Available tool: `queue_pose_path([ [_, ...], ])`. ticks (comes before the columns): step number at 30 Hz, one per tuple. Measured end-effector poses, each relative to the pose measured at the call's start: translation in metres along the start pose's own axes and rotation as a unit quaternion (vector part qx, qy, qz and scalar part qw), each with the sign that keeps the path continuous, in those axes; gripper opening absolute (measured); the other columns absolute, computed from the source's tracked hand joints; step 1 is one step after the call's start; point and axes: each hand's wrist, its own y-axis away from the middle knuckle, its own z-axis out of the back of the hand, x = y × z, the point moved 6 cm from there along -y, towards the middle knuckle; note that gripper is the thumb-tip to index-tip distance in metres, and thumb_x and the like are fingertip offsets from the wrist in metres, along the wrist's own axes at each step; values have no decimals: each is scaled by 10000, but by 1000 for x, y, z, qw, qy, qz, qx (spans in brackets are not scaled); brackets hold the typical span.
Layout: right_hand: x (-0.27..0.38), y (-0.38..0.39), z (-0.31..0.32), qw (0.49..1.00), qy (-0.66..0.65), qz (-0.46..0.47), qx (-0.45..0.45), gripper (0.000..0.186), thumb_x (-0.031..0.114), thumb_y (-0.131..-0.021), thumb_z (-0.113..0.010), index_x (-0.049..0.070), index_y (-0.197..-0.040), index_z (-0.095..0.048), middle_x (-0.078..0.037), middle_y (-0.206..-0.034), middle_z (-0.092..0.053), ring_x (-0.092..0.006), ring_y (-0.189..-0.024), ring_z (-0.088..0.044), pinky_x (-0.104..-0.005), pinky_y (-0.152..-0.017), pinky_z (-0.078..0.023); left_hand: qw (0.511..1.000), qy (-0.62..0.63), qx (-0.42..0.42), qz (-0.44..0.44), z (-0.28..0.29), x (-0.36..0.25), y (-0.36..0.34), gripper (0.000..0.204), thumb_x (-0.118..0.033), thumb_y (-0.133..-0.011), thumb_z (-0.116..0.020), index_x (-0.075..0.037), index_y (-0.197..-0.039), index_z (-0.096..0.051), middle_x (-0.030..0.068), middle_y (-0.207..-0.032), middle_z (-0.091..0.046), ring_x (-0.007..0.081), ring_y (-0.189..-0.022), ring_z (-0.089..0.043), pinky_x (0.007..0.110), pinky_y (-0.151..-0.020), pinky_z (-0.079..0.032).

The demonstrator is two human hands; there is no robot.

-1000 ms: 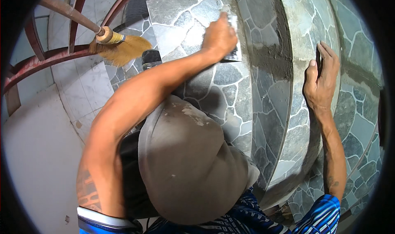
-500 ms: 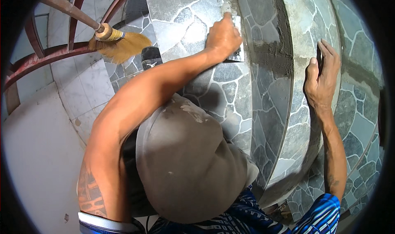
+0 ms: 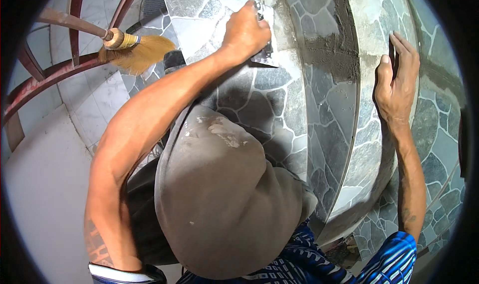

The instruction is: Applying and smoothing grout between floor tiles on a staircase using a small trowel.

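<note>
left hand (image 3: 245, 32): fingers clamped on trowel (image 3: 264, 52), at 12 o'clock.
trowel: blade flat on step, mortar strip (image 3: 327, 54) toward 3 o'clock.
right hand (image 3: 396, 82): fingers together, flat on riser (image 3: 369, 134), farther off.

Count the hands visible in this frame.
2. The left hand grips a metal trowel at the upper middle; the right hand lies flat on the stone-patterned tiles at right.

**Open stone between the hands, railing and brush to the left**

Between left hand (image 3: 245, 32) and right hand (image 3: 396, 84): bare curved stone steps (image 3: 329, 114), passable. Left of the left hand: a straw brush (image 3: 137, 49) and red metal railing (image 3: 45, 79) blocking. Below both hands: a grey cap (image 3: 219, 204) filling the room.
</note>
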Motion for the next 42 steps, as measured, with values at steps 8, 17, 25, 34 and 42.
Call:
queue_pose_path([
  [8,-2,4,-7,1000,10,16,-6,372,162,-907,-504,-44,-1215,-537,-215,-1231,-523,-328,-1138,-507,-415,-998,-389,999,-42,-9,11,2,3,-6,289,-67,-798,-557,136,-1004,-539,308,-851,-645,416,-853,-668,452,-798,-531],
  [17,3,0,-7,1000,-2,19,-9,378,148,-905,-503,-41,-1232,-524,-217,-1238,-515,-340,-1160,-497,-415,-1012,-381,998,-23,-61,-1,-3,-13,-20,336,-81,-793,-556,111,-1067,-528,291,-844,-655,423,-843,-668,468,-805,-534],
  [25,-5,2,-3,1000,-4,13,-8,376,153,-901,-519,-34,-1226,-533,-212,-1237,-518,-333,-1149,-497,-414,-1001,-385,999,-25,-22,17,0,-16,-13,384,-81,-791,-555,134,-1107,-520,307,-897,-651,435,-882,-657,465,-828,-525],
  [34,4,-2,-2,999,-9,34,-35,364,164,-889,-541,-43,-1188,-544,-203,-1215,-531,-344,-1116,-501,-422,-997,-375,988,-154,25,-15,36,-10,-5,345,-126,-752,-606,109,-1004,-591,313,-927,-647,417,-941,-649,451,-847,-512],
  [42,1,2,-5,999,-19,29,-19,364,154,-901,-514,-46,-1205,-527,-212,-1217,-521,-350,-1141,-490,-420,-1018,-362,996,-86,2,8,50,17,37,274,-186,-778,-638,77,-852,-645,287,-848,-657,408,-863,-661,445,-802,-524],
])
